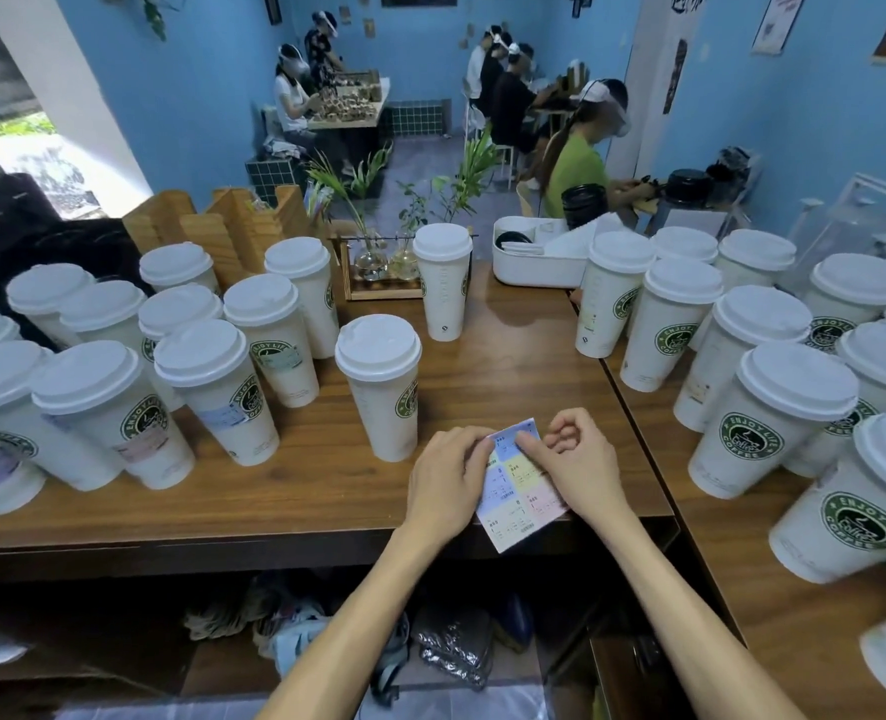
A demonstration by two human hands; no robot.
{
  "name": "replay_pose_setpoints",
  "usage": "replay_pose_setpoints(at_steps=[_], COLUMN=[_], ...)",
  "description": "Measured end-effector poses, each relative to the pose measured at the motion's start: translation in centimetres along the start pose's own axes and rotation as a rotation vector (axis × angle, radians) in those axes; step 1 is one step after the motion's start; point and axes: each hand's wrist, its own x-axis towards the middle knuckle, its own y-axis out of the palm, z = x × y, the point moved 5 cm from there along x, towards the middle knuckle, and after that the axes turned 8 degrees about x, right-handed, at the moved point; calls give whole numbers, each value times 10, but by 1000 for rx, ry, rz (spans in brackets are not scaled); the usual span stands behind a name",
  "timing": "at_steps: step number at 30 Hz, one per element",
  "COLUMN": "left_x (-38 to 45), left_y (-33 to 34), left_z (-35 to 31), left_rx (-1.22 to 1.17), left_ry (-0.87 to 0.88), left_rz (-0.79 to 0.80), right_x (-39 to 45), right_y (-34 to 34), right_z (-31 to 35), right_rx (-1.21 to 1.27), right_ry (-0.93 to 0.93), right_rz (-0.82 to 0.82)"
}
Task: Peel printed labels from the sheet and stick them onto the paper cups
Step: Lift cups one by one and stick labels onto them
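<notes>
A small label sheet (pixel 519 491) with pastel printed labels lies at the front edge of the wooden counter (pixel 326 480). My left hand (pixel 448 480) grips its left side, fingers curled over the top corner. My right hand (pixel 576 467) pinches at the sheet's upper edge with thumb and forefinger. A lidded white paper cup (pixel 384 387) with a green logo stands just beyond my hands. Several cups on the left (pixel 212 392) carry coloured labels. Several more lidded cups (pixel 773 418) crowd the right counter.
A tall cup (pixel 443 280) stands mid-counter near a small plant stand (pixel 378 267) and a white tub (pixel 539 252). Wooden holders (pixel 223 226) sit at the back left. Bags lie on the shelf under the counter (pixel 295 631). People work at tables in the room behind.
</notes>
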Motion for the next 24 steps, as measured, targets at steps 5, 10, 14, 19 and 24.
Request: replay_pose_setpoints(at_steps=[5, 10, 14, 19, 24], left_x=[4, 11, 18, 23, 25], left_y=[-5, -13, -13, -9, -5], left_z=[-6, -13, -22, -20, -19], left_rx=[-21, -74, -131, -134, -149], left_ry=[19, 3, -31, -36, -49], left_rz=[17, 25, -7, 28, 50], right_x=[-2, -7, -9, -8, -8], right_y=[3, 7, 15, 19, 17], right_z=[4, 12, 16, 12, 12], right_rx=[333, 397, 363, 309, 272], right_ry=[88, 85, 55, 44, 5], right_rz=[112, 266, 342, 369, 369])
